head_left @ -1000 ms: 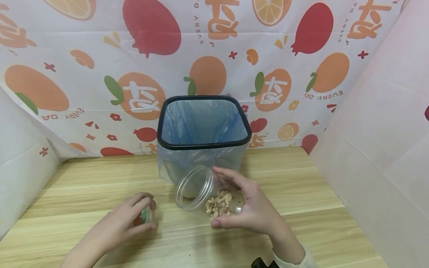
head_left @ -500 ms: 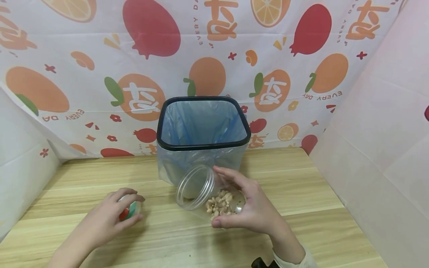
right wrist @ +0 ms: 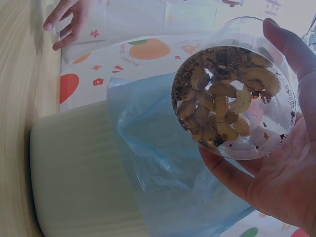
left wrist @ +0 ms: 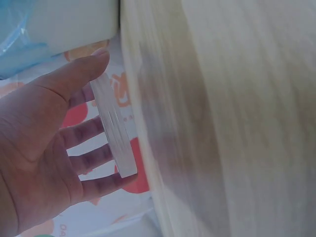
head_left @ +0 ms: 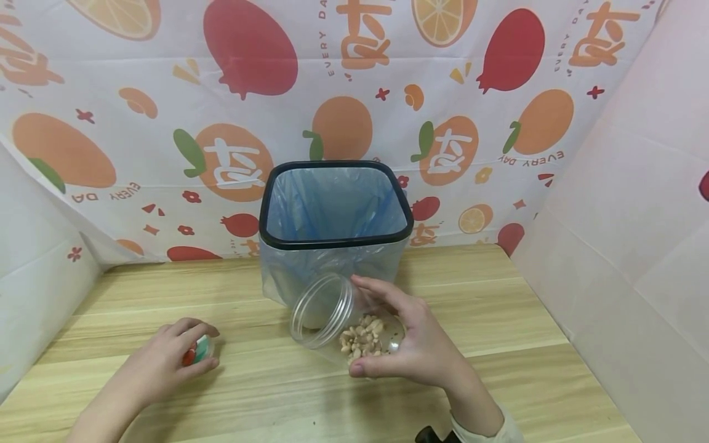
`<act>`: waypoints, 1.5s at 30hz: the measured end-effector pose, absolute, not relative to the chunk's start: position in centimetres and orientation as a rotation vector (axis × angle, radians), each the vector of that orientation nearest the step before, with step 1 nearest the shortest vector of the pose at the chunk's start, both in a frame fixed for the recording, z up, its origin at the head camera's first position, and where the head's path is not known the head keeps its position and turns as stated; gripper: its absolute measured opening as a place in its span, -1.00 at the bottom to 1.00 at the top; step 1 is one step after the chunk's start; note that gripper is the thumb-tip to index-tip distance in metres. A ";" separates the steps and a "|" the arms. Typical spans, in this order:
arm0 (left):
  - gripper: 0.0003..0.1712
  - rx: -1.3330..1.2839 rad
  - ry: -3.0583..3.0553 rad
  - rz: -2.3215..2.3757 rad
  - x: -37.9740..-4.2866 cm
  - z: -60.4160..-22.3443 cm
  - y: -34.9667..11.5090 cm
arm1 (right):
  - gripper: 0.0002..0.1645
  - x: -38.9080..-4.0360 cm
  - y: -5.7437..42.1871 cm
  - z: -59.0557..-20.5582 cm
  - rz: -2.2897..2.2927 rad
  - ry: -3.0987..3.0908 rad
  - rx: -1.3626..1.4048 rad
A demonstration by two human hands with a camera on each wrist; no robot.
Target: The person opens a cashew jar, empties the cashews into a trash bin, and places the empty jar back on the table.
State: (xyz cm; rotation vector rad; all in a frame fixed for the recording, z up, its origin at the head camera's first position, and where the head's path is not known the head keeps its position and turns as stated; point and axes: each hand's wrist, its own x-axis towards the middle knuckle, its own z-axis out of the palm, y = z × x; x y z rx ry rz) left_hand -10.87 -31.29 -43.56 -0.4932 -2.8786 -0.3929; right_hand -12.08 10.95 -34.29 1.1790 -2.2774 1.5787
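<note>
My left hand (head_left: 160,364) is at the left of the table, holding a jar lid (head_left: 204,349) with a red and green top. The left wrist view shows the translucent lid (left wrist: 117,132) edge-on, gripped between thumb and fingertips just above the wood. In front of the bin, my right hand (head_left: 418,344) grips a clear plastic jar (head_left: 325,340), tilted with its uncovered mouth to the left. Pale cashew-like nuts (head_left: 362,335) lie inside. Through the jar's base in the right wrist view, the nuts (right wrist: 222,106) appear with dark crumbs.
A bin (head_left: 336,244) with a black rim and a blue plastic liner (head_left: 288,206) stands at the back middle of the wooden table (head_left: 471,295). Behind it hangs a fruit-printed sheet (head_left: 343,74). White sheets (head_left: 626,234) close in the sides. A dark object (head_left: 432,435) shows at the right wrist.
My left hand has moved left across the table, carrying the lid away from the jar. My right hand and the tilted jar have stayed in nearly the same place.
</note>
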 end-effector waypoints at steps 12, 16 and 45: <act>-0.53 -0.500 -2.895 -0.382 -11.1 -44.4 -32.3 | 0.18 -12.1 10.9 -34.3 1.583 -2.281 1.180; -0.55 -0.507 -2.908 -0.384 -11.1 -44.6 -32.4 | 0.19 -12.1 10.9 -34.4 1.581 -2.285 1.177; -0.55 -0.585 -2.933 -0.427 -11.3 -45.0 -32.6 | 0.18 -12.1 10.9 -34.3 1.580 -2.282 1.188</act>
